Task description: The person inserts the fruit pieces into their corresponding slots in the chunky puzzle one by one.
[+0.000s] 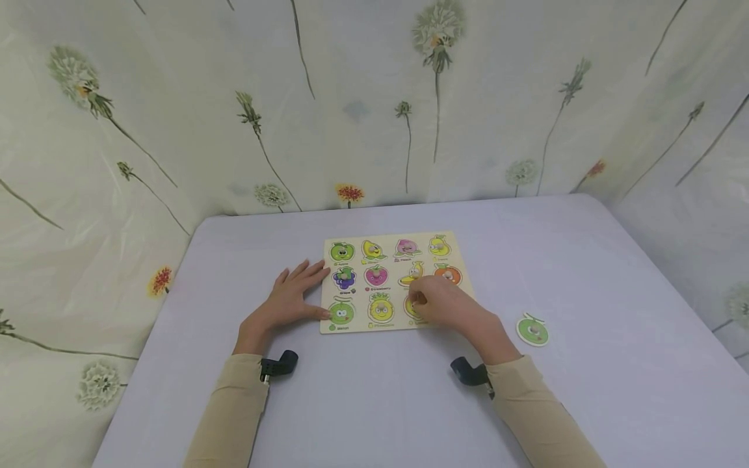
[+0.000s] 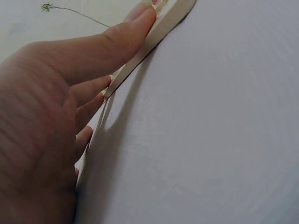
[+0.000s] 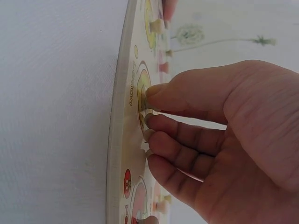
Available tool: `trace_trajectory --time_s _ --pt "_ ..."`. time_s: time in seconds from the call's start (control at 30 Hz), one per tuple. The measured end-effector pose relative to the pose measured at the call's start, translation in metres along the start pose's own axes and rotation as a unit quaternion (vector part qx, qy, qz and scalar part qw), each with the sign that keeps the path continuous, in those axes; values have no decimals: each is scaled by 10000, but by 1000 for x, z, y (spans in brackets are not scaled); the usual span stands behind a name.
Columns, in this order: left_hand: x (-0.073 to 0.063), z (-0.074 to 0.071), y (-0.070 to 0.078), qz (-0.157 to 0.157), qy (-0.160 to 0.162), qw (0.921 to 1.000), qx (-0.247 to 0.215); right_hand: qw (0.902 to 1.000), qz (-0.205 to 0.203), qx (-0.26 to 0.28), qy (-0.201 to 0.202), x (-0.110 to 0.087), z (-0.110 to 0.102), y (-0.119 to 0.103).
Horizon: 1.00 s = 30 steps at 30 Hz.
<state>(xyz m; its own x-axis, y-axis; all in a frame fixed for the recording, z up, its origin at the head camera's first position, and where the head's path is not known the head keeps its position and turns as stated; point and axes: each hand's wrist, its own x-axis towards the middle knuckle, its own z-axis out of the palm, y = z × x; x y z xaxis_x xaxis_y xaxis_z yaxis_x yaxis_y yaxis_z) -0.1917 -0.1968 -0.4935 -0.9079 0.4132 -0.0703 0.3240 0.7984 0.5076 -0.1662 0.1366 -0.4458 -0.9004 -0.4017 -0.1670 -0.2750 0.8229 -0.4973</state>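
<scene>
A wooden fruit puzzle board (image 1: 358, 327) lies on the table, with knobbed fruit pieces in rows. My right hand (image 1: 447, 302) is over its lower row and pinches the yellow lemon piece (image 3: 144, 84) with thumb and fingertips. In the right wrist view the lemon sits at its printed spot, its knob hidden by the fingers. My left hand (image 1: 292, 299) rests at the board's left edge with fingers spread, the thumb lying by the melon picture (image 1: 342, 313). A loose green melon piece (image 1: 532, 330) lies on the table to the right of my right forearm.
The table (image 1: 374, 403) has a pale cloth over it. Behind it hangs a white curtain (image 1: 351, 130) printed with dandelions. Each wrist carries a small black camera, the left one (image 1: 281, 364) and the right one (image 1: 468, 372).
</scene>
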Motion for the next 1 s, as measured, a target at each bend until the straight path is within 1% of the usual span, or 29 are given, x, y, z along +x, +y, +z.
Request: trace_trajectory --time_s 0.23,0.57,0.83,1.0 --pt "0 0 0 -18 -29 10000 12 9999 65 72 -24 -3 -2 3" --pt "0 -1 1 -32 -10 10000 -53 10000 46 25 -76 -4 -7 6" --pt "0 1 1 -31 14 10000 -21 9994 238 183 -173 -5 -16 16" --pt "1 2 0 -64 4 10000 22 9995 289 -85 -86 -6 -23 21"
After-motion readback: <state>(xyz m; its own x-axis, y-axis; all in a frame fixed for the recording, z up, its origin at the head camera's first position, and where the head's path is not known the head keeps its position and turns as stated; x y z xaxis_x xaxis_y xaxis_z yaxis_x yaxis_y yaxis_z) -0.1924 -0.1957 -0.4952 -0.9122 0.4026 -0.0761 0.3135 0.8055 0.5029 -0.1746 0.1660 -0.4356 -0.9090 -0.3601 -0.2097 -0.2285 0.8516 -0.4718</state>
